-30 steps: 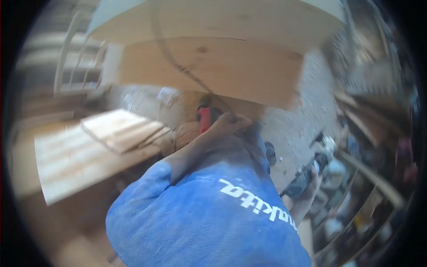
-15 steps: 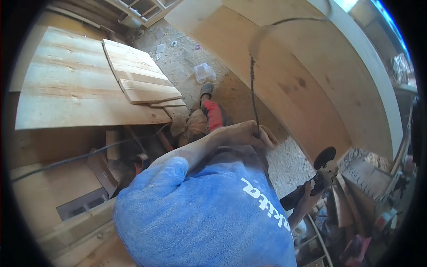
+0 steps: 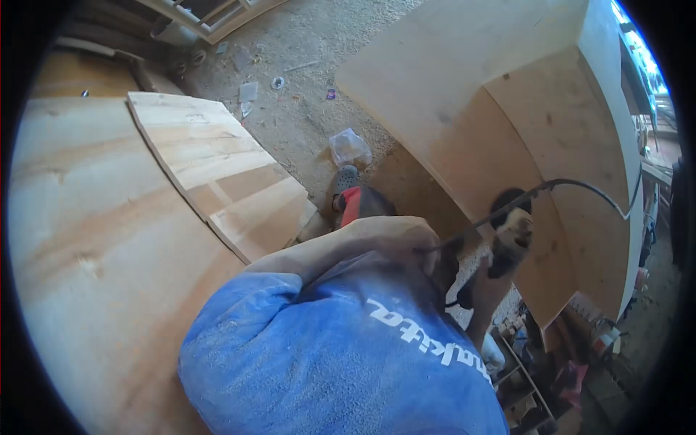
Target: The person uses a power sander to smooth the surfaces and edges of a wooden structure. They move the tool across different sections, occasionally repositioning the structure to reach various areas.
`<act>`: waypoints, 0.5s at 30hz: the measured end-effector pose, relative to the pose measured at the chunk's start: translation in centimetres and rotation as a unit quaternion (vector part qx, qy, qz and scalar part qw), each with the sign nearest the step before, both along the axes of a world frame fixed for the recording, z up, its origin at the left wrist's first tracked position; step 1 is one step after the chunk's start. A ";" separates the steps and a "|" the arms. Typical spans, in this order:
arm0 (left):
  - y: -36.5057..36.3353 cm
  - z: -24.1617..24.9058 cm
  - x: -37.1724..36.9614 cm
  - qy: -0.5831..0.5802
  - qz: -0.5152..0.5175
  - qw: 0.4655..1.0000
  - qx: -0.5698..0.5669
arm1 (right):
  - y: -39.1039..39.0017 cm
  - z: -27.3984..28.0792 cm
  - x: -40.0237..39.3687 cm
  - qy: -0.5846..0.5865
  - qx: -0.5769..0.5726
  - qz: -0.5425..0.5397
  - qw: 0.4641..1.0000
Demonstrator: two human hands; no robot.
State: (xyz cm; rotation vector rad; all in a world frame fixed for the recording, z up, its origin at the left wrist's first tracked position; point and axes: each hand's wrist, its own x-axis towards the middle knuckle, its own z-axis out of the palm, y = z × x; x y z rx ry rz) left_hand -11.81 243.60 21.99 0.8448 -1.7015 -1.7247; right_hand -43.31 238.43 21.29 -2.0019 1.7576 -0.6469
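My right hand (image 3: 484, 281) is wrapped around the body of an angle grinder (image 3: 512, 235), its round dark disc facing away from me. In this view the disc overlaps the edge of a large curved plywood piece (image 3: 500, 138). Held in front of my chest, my left hand (image 3: 409, 238) is closed on a black power cord (image 3: 507, 210). From there the cord loops to the right across the plywood. The fingers of my left hand are partly hidden behind its back.
On the left lies a broad wooden panel (image 3: 80, 239) with smaller boards (image 3: 225, 167) on top. A clear plastic bag (image 3: 350, 148) and scraps litter the dusty floor (image 3: 312, 87) by my shoe (image 3: 346, 177). A wooden frame (image 3: 225, 18) stands at the back; clutter sits at lower right.
The grinder has come up and inward, from beside the plywood to overlapping its edge. The cord from my left hand now swings right instead of upward. My view has shifted over the left panel.
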 end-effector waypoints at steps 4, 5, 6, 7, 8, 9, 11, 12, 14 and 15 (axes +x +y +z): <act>2.8 -1.8 6.8 -0.093 0.089 0.991 0.023 | 0.5 1.0 11.7 -0.031 0.068 0.057 0.996; 3.6 -1.6 8.3 -0.097 0.134 0.984 0.059 | 0.6 0.8 13.6 -0.029 0.073 0.049 0.996; 4.1 -1.5 9.9 -0.101 0.176 0.975 0.093 | 0.6 0.7 15.5 -0.027 0.069 0.077 0.994; 4.3 -0.7 11.3 -0.095 0.169 0.976 0.096 | 0.3 1.0 16.8 -0.021 0.066 0.108 0.992; 4.5 0.2 13.0 -0.078 0.118 0.984 0.108 | -0.3 1.7 18.1 -0.016 0.068 0.107 0.992; 4.3 1.5 14.3 -0.064 0.068 0.989 0.116 | -1.2 2.8 19.6 -0.035 0.116 0.127 0.985; 4.1 5.6 15.9 -0.003 0.057 0.992 0.114 | -3.4 5.0 22.1 -0.049 0.160 0.144 0.975; 3.9 7.3 16.3 0.055 0.048 0.991 0.113 | -5.1 6.0 23.5 -0.079 0.164 0.187 0.965; 2.8 9.0 16.5 0.107 0.073 0.988 0.087 | -9.4 6.4 26.2 -0.075 0.132 0.260 0.954; 2.0 10.1 16.2 0.105 0.120 0.987 0.018 | -11.7 6.2 27.3 -0.039 0.104 0.287 0.952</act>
